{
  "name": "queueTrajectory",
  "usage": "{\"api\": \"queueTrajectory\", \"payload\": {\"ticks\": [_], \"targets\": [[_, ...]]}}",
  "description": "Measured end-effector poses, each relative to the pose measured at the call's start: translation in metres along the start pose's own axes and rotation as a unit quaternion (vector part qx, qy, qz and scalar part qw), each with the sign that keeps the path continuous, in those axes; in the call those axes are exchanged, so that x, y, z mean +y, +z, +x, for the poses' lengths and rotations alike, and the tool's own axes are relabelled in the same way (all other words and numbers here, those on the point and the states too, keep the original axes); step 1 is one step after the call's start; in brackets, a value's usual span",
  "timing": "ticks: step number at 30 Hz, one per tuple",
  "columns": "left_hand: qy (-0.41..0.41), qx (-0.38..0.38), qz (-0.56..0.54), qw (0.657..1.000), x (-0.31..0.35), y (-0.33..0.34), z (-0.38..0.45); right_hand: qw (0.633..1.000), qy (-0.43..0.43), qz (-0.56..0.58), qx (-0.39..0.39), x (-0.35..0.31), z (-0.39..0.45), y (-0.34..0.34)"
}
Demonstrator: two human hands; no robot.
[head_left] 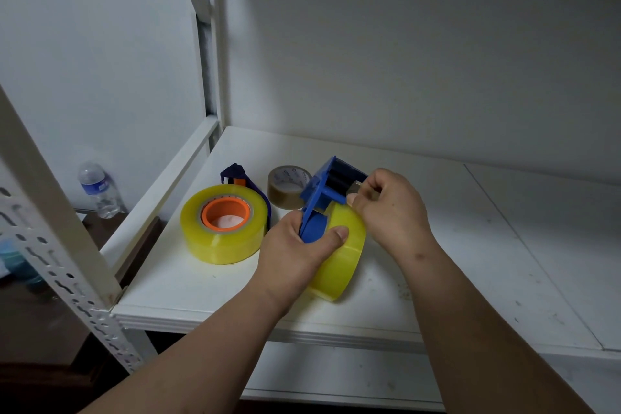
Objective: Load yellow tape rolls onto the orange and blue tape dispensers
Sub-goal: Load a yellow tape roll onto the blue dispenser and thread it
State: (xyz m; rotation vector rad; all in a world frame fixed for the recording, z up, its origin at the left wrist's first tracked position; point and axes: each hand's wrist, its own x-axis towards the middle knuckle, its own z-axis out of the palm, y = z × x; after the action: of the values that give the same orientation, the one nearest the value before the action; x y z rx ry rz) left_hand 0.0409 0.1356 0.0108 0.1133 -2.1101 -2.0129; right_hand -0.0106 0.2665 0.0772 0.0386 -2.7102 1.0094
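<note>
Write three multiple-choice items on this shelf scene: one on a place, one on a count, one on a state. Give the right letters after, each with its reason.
1. Where does the brown tape roll stand?
A. On the white shelf, behind the two yellow rolls
B. Beside the water bottle
C. In the right hand

2. How many yellow tape rolls show?
A. One
B. Two
C. Four

3. The blue dispenser is
A. lying alone on the shelf
B. held in both hands
C. hanging from the frame

Answers: 1 A, it sits on the shelf at the back. 2 B, one roll on the orange dispenser, another by the left hand. 3 B, both hands grip it.
</note>
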Motion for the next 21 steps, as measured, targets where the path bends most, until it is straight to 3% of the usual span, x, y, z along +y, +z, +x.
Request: {"api": "queueTrajectory", "payload": {"ticks": [7,13,21], "targets": [[-0.003,-0.021,-0.019,1.000,-0.001,0.000,-0.001,1.000,0.001,-0.005,-0.011,-0.002,0.003,-0.004],[-0.004,-0.024,-0.018,1.000,-0.001,0.000,0.001,0.989,-0.085,-0.111,0.039,-0.004,0.000,-0.007],[-0.059,-0.032,-0.025,0.997,-0.001,-0.005,0.007,0.985,-0.161,-0.042,0.055,0.001,-0.003,0.004]]}}
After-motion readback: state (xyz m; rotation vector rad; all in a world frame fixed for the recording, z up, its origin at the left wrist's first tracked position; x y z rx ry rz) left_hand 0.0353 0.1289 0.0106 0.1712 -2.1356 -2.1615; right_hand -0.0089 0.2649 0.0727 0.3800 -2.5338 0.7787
